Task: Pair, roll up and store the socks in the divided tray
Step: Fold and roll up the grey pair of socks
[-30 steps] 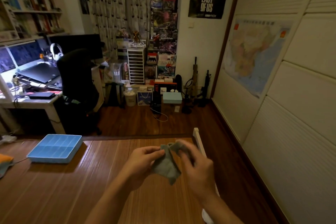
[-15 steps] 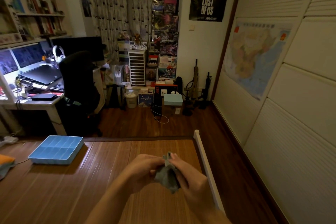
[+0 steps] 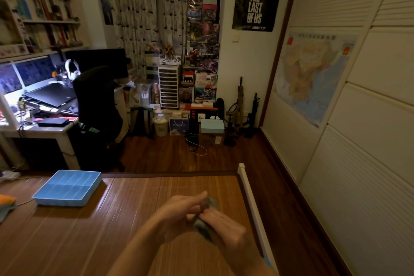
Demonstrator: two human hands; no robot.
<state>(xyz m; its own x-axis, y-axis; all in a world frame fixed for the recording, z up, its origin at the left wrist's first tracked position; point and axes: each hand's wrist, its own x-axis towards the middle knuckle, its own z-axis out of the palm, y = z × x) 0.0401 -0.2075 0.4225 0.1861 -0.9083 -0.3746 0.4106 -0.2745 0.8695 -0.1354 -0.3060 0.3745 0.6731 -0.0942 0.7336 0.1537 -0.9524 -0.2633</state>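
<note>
Head view, looking down: the sock bundle [image 3: 208, 204], a small grey-green wad of fabric, is pressed between the two hands low in the middle of the frame, above the surface [image 3: 89, 242] and not resting on it. Only two bits of it show, a corner above the knuckles and a darker fold below them; the rest is covered by fingers. Whether it is one sock or a pair cannot be told, nor how far it is rolled.

The left hand [image 3: 179, 210] comes in from the left with its fingers wrapped onto the top of the fabric. The right hand [image 3: 226, 227] closes on it from the right, fingers curled over the lower fold. Both are blurred, so single fingertips are hard to make out. Both forearms run out of the bottom edge.

The divided tray [image 3: 65, 201], light blue, sits well apart to the left on the same slatted, wood-toned surface; its compartments are shallow and dim, and nothing can be made out inside them. At the far left edge an orange cloth [image 3: 5, 199] over something grey-blue is cut off by the frame. A white rail [image 3: 253, 204] borders the surface just right of the hands. Beyond lie a dark wooden floor [image 3: 179, 154] and a black chair [image 3: 96, 101] in shadow.
</note>
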